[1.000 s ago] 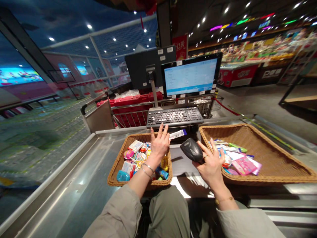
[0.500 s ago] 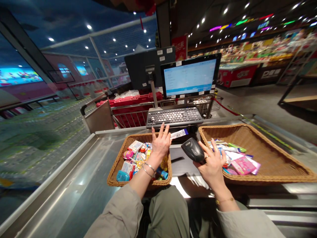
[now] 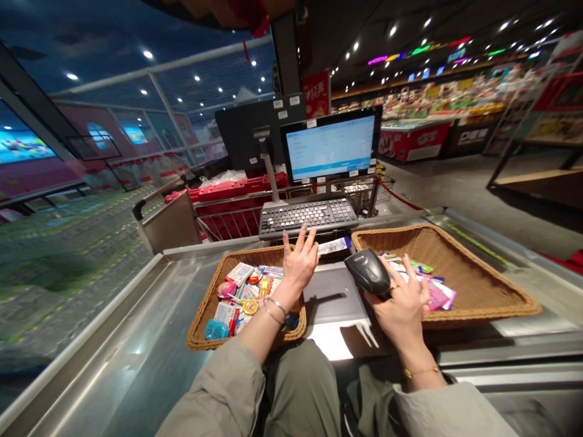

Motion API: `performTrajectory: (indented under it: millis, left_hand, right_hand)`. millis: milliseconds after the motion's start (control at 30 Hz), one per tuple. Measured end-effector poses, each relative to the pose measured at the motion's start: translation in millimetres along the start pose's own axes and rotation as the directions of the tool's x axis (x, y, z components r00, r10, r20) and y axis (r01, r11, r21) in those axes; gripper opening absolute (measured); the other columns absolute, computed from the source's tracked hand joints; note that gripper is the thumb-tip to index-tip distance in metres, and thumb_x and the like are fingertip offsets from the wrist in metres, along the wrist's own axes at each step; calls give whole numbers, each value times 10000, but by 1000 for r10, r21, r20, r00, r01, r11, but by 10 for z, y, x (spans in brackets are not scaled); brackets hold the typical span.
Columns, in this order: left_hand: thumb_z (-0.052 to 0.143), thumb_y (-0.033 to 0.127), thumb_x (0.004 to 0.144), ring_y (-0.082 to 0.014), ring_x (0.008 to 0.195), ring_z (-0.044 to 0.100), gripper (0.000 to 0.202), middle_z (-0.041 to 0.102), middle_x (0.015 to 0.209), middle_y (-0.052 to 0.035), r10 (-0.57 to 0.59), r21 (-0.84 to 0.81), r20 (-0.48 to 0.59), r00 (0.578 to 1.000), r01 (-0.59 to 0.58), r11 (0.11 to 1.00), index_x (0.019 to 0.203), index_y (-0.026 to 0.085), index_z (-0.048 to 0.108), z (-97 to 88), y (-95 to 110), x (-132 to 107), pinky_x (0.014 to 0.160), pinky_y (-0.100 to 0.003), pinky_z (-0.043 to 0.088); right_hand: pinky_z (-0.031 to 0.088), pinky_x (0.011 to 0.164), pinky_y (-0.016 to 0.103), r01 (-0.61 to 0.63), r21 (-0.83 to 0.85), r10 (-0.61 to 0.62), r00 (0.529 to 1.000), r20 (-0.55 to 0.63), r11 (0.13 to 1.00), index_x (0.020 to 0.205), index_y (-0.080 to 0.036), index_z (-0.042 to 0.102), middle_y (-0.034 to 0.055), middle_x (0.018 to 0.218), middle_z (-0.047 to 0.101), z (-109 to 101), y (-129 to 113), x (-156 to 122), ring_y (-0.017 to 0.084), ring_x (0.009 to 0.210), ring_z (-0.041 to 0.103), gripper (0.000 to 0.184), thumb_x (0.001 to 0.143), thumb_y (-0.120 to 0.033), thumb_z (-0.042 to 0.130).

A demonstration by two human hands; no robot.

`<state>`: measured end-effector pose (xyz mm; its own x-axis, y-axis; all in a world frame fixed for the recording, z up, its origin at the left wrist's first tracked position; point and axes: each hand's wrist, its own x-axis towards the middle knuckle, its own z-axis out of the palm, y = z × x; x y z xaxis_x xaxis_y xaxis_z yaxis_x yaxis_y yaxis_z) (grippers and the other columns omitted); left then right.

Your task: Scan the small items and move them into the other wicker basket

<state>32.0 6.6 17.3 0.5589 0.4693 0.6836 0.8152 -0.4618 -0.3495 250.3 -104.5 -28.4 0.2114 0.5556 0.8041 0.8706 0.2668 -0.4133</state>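
My left hand is held over the far right corner of the left wicker basket, just short of the keyboard. A slim white and purple packet sticks out from its thumb side, apparently pinched there, with the thumb hidden. Small colourful packs and sweets fill that basket. My right hand grips a black barcode scanner, its head pointing up and left. Behind the right hand, the larger wicker basket holds several flat packets, partly covered by my fingers.
A black keyboard lies beyond the baskets, below a lit monitor. Between the baskets is a grey panel. The metal counter extends left. A metal cart with red contents stands behind.
My view has swung slightly right. My left hand and the packet have shifted rightward relative to the keyboard. My right hand, with the scanner, has also moved a little right over the larger basket.
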Motion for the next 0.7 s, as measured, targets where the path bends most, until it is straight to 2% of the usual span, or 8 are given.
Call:
performTrajectory:
  millis: [167, 267, 567, 700]
  left_hand:
    - [541, 292, 1038, -311, 1555, 186, 219, 426, 1589, -91, 64, 5, -81, 995, -64, 998, 1081, 190, 730, 86, 182, 130, 1227, -656, -187]
    - [558, 270, 1029, -310, 1555, 193, 198, 430, 1590, -91, 114, -23, -112, 987, -117, 993, 1083, 192, 731, 156, 305, 199, 1233, -669, -162]
    - [538, 219, 1037, -307, 1550, 233, 197, 463, 1590, -49, 262, -94, -181, 948, -281, 955, 1060, 205, 733, 242, 643, 398, 1253, -687, -102]
    - [518, 230, 1046, -303, 1549, 238, 215, 453, 1599, -38, 312, -149, -110, 944, -326, 933, 1076, 215, 730, 225, 743, 458, 1238, -683, -123]
  right_hand:
    - [215, 1183, 687, -58, -54, 55, 998, -43, 997, 1282, -208, 648, 139, 1325, 697, -150, 152, 24, 398, 1472, 420, 458, 890, -444, 657]
    - [239, 1171, 692, -94, -78, 87, 992, -91, 993, 1295, -200, 638, 155, 1294, 706, -225, 252, 12, 398, 1449, 450, 495, 884, -475, 662]
    - [281, 1152, 624, -248, -103, 227, 956, -183, 963, 1110, -162, 698, 173, 1203, 730, -464, 527, 24, 391, 1414, 488, 451, 852, -531, 677]
    - [267, 1167, 620, -267, -102, 239, 944, -228, 958, 1060, -161, 705, 173, 1201, 732, -527, 630, 2, 386, 1410, 495, 427, 834, -522, 693]
